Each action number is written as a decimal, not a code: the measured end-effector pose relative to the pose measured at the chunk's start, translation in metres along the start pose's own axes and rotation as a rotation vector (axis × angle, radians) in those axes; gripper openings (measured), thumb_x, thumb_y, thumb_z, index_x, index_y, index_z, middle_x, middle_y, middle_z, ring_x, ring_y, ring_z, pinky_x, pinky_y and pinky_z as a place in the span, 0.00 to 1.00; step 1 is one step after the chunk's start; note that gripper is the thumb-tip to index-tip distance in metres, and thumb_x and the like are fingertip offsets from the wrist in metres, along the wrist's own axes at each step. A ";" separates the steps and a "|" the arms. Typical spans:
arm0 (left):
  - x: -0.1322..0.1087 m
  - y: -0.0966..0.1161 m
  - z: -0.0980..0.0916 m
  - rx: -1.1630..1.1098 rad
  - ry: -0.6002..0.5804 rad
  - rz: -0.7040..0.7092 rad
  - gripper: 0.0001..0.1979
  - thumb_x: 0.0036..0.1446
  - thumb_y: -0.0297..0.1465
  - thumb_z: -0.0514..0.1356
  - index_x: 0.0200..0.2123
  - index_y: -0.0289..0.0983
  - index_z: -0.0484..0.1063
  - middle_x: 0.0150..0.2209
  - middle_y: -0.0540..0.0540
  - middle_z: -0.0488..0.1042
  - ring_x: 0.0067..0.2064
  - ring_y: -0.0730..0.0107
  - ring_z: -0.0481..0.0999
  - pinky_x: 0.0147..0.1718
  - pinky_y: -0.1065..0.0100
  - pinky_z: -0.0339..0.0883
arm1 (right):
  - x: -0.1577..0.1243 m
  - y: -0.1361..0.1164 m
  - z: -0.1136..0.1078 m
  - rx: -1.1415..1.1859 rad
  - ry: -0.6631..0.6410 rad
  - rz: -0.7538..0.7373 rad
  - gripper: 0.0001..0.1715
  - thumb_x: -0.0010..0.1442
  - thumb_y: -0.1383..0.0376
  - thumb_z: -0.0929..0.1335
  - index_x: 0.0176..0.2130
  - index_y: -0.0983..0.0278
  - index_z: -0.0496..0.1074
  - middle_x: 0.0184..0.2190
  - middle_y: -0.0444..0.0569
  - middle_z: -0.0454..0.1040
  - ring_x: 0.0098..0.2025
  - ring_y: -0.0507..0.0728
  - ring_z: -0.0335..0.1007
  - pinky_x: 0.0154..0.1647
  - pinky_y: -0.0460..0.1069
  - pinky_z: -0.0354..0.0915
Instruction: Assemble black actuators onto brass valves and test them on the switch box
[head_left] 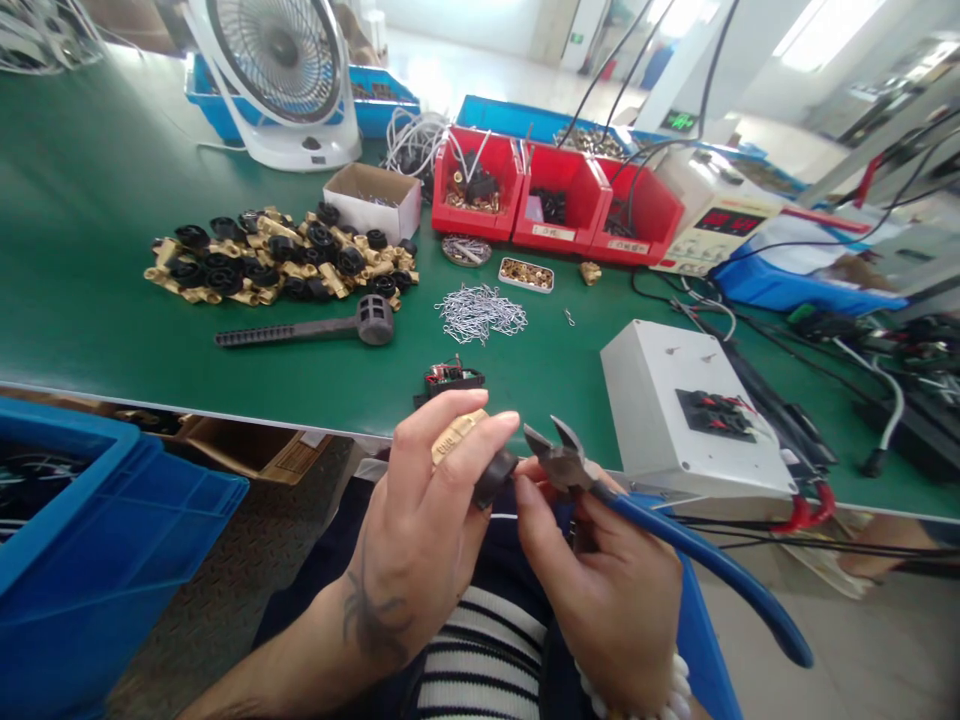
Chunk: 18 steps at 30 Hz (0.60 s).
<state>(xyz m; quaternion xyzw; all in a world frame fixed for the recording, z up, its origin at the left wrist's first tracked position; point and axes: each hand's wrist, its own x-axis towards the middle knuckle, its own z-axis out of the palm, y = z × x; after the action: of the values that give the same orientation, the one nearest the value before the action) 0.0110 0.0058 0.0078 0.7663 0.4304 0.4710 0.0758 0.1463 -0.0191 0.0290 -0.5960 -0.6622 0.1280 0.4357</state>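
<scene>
My left hand [427,500] is closed around a brass valve fitting [457,436] that has a black knob [493,480] on its right side. Close beside it, my right hand [607,570] grips diagonal cutters [570,465], their jaws parted and pointing up and left. One blue handle [705,545] sticks out to the lower right. The right thumb and fingertips meet next to the black knob; whatever they pinch there is too small to make out. Beyond the left fingers, a small black part with red wires [454,376] lies at the table edge.
On the green table [525,385] are a pile of brass fittings with black knobs [277,255], a dark ribbed tool [307,328] and several wire clips [480,313]. Red bins [555,200] and a fan [281,60] stand behind. A grey box [682,410] sits right, a blue crate [112,540] left.
</scene>
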 end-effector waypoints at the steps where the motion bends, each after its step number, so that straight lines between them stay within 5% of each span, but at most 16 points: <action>1: 0.000 0.000 0.000 0.004 -0.001 0.000 0.20 0.62 0.21 0.57 0.56 0.40 0.63 0.56 0.41 0.65 0.58 0.63 0.69 0.53 0.65 0.73 | 0.000 0.000 0.000 -0.014 0.000 -0.003 0.05 0.62 0.67 0.68 0.35 0.60 0.75 0.27 0.43 0.77 0.26 0.51 0.72 0.30 0.43 0.68; 18: 0.001 -0.002 -0.001 0.014 -0.034 0.007 0.21 0.61 0.20 0.57 0.57 0.37 0.63 0.56 0.42 0.65 0.56 0.66 0.69 0.52 0.69 0.71 | 0.000 0.006 0.004 0.030 -0.015 -0.014 0.06 0.60 0.70 0.67 0.34 0.62 0.74 0.27 0.42 0.76 0.27 0.50 0.71 0.30 0.43 0.66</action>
<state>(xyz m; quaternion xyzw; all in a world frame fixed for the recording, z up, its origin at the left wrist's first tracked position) 0.0093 0.0072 0.0083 0.7761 0.4296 0.4553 0.0760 0.1476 -0.0157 0.0225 -0.5836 -0.6676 0.1393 0.4408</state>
